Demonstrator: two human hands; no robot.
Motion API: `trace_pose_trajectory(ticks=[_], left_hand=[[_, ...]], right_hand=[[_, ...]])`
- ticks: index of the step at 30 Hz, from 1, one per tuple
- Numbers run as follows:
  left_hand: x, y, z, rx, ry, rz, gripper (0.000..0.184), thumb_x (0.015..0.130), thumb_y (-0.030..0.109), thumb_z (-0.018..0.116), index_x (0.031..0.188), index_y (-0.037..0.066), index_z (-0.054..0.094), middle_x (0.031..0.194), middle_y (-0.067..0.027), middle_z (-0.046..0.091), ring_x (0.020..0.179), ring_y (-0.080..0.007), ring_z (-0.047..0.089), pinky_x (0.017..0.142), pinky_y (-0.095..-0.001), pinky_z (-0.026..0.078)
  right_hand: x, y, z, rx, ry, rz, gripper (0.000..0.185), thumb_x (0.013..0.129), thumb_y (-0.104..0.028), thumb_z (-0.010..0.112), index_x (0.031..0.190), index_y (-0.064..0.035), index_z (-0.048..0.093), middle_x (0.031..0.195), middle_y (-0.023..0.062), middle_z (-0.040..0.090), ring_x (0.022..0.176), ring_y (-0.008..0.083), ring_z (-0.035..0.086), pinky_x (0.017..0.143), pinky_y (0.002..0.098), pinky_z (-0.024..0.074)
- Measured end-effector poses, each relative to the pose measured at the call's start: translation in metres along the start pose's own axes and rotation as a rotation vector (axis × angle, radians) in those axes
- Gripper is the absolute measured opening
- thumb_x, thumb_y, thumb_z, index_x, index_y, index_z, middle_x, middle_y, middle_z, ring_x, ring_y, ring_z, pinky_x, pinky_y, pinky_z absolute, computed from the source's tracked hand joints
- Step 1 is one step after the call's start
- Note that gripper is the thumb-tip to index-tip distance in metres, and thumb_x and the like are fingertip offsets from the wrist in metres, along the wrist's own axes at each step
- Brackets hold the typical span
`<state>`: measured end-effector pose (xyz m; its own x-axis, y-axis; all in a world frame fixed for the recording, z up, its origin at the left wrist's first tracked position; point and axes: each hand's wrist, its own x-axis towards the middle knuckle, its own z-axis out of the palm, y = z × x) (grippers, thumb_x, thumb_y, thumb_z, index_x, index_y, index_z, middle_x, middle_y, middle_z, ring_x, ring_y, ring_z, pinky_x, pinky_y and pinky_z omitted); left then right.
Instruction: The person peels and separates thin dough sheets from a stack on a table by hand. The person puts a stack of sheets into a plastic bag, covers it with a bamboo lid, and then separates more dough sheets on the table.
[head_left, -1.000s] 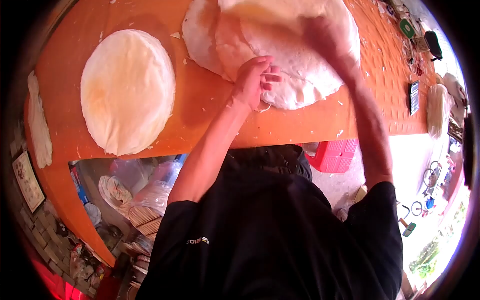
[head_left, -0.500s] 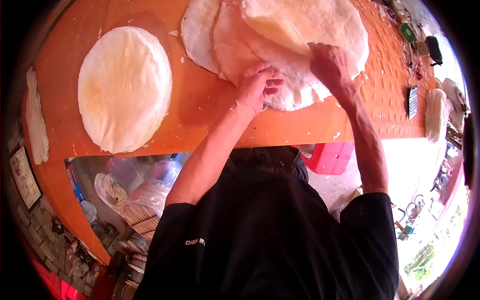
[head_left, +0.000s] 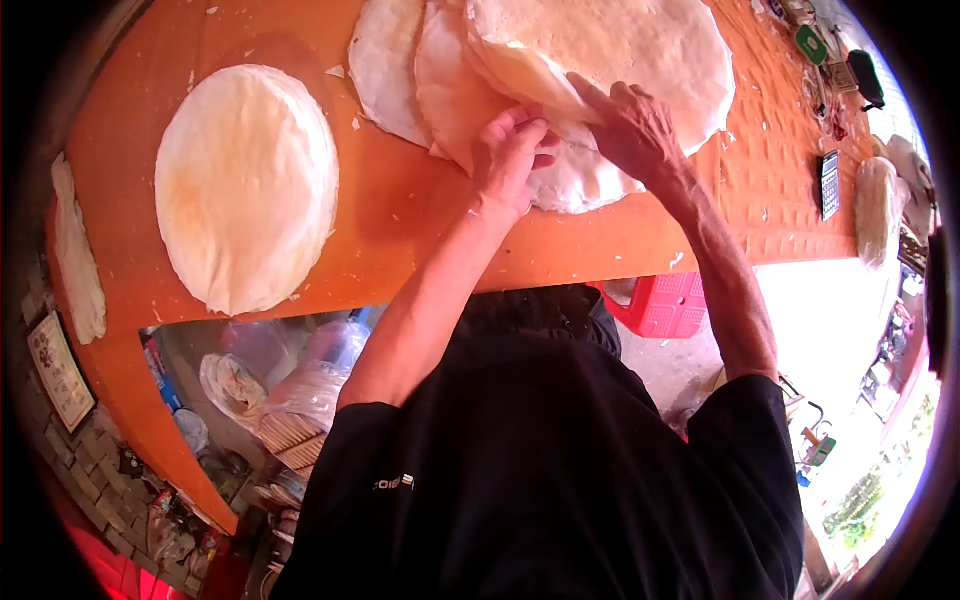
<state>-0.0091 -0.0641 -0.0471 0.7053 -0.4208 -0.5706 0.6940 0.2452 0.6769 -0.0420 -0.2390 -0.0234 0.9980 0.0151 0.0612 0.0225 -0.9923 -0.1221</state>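
Observation:
Several thin, pale round flatbreads (head_left: 640,50) lie overlapping at the top of the table, and the front edge of the upper one is raised and folded back. My right hand (head_left: 635,130) is closed on that raised edge, fingers pointing left. Just left of it, my left hand (head_left: 512,160) has its fingers curled, thumb and forefinger at the same edge; its fingertips are partly hidden. Under both hands shows the rim of a lower sheet. A separate neat stack of round flatbreads (head_left: 245,190) sits on the left, out of reach of either hand.
An orange-covered table (head_left: 400,255) carries scattered crumbs. Along its right side lie a calculator (head_left: 829,186), a black case (head_left: 866,80) and a plastic-wrapped bundle (head_left: 878,213). A red plastic stool (head_left: 665,305) stands below the front edge, and plastic bags (head_left: 310,375) are under the table at left.
My right hand has moved left and slightly down, bringing the raised flatbread edge closer to my left hand. My left hand has stayed almost in place. The view has shifted slightly.

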Motion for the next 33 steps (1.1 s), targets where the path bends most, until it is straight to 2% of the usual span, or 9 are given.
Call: trace_pose_trajectory(ticks=[7, 11, 15, 16, 18, 22, 27, 30, 33], left_hand=[[0.014, -0.006, -0.007, -0.261, -0.210, -0.185, 0.017, 0.090, 0.015, 0.052, 0.101, 0.004, 0.059, 0.088, -0.0092, 0.066, 0.075, -0.0235, 0.067, 0.050, -0.0221, 0.044], [0.012, 0.002, -0.003, -0.087, -0.228, -0.108, 0.020, 0.090, 0.020, 0.049, 0.104, 0.008, 0.057, 0.084, -0.0064, 0.065, 0.067, -0.0207, 0.064, 0.052, -0.0238, 0.043], [0.012, 0.005, 0.005, -0.089, -0.155, -0.130, 0.019, 0.089, 0.021, 0.049, 0.104, 0.010, 0.054, 0.093, -0.0077, 0.060, 0.081, -0.0226, 0.061, 0.072, -0.0315, 0.049], [0.015, 0.004, 0.004, -0.100, -0.195, -0.123, 0.024, 0.089, 0.021, 0.048, 0.109, 0.008, 0.052, 0.098, -0.0097, 0.057, 0.094, -0.0253, 0.059, 0.083, -0.0398, 0.048], [0.016, 0.002, 0.004, -0.110, -0.191, -0.142, 0.026, 0.090, 0.021, 0.047, 0.111, 0.006, 0.050, 0.101, -0.0113, 0.057, 0.096, -0.0264, 0.059, 0.085, -0.0411, 0.048], [0.015, -0.003, 0.000, -0.150, -0.132, -0.136, 0.034, 0.092, 0.022, 0.045, 0.118, 0.002, 0.044, 0.113, -0.0172, 0.056, 0.100, -0.0287, 0.060, 0.087, -0.0419, 0.049], [0.002, 0.004, -0.001, 0.019, -0.145, -0.080, 0.038, 0.091, 0.016, 0.046, 0.124, -0.002, 0.041, 0.112, -0.0180, 0.057, 0.097, -0.0273, 0.061, 0.086, -0.0386, 0.050], [-0.010, 0.011, -0.009, 0.215, -0.068, -0.097, 0.028, 0.090, 0.013, 0.048, 0.115, -0.001, 0.048, 0.103, -0.0150, 0.060, 0.092, -0.0236, 0.063, 0.080, -0.0343, 0.051], [-0.009, 0.009, -0.010, 0.133, -0.012, -0.098, 0.026, 0.089, 0.013, 0.051, 0.113, 0.000, 0.050, 0.099, -0.0134, 0.062, 0.089, -0.0236, 0.064, 0.076, -0.0332, 0.052]], right_hand=[[0.006, -0.021, -0.005, 0.072, -0.037, 0.000, 0.049, 0.080, -0.032, 0.063, 0.126, -0.0189, 0.054, 0.097, 0.0086, 0.061, 0.092, 0.0291, 0.058, 0.072, 0.0393, 0.0484], [0.004, -0.021, -0.013, 0.133, -0.066, -0.033, 0.052, 0.079, -0.033, 0.065, 0.127, -0.0186, 0.052, 0.093, 0.0105, 0.060, 0.090, 0.0305, 0.058, 0.072, 0.0410, 0.0481], [0.011, -0.035, -0.001, 0.052, 0.022, 0.148, 0.043, 0.077, -0.030, 0.066, 0.117, -0.0152, 0.057, 0.089, 0.0111, 0.060, 0.089, 0.0309, 0.058, 0.070, 0.0422, 0.0477], [0.014, -0.036, 0.003, 0.015, 0.001, 0.165, 0.032, 0.078, -0.026, 0.062, 0.107, -0.0130, 0.058, 0.088, 0.0126, 0.060, 0.087, 0.0305, 0.060, 0.065, 0.0425, 0.0477], [0.018, -0.025, 0.007, -0.057, -0.001, 0.118, 0.014, 0.080, -0.018, 0.057, 0.090, -0.0091, 0.058, 0.077, 0.0140, 0.062, 0.073, 0.0305, 0.063, 0.056, 0.0409, 0.0478], [0.044, 0.040, -0.032, -0.315, -0.026, 0.126, 0.013, 0.080, -0.016, 0.054, 0.090, -0.0118, 0.061, 0.070, 0.0124, 0.063, 0.065, 0.0300, 0.063, 0.054, 0.0404, 0.0482], [0.024, 0.058, -0.145, -0.374, 0.277, 0.199, 0.020, 0.078, -0.011, 0.053, 0.096, -0.0133, 0.063, 0.076, 0.0124, 0.064, 0.071, 0.0307, 0.064, 0.060, 0.0405, 0.0496], [0.010, 0.028, -0.169, -0.228, 0.448, 0.088, 0.026, 0.078, -0.008, 0.052, 0.099, -0.0142, 0.064, 0.080, 0.0124, 0.065, 0.074, 0.0310, 0.064, 0.064, 0.0405, 0.0505], [0.017, 0.004, -0.092, -0.184, 0.118, 0.133, 0.033, 0.077, -0.006, 0.050, 0.104, -0.0170, 0.064, 0.082, 0.0127, 0.066, 0.076, 0.0326, 0.063, 0.067, 0.0409, 0.0512]])
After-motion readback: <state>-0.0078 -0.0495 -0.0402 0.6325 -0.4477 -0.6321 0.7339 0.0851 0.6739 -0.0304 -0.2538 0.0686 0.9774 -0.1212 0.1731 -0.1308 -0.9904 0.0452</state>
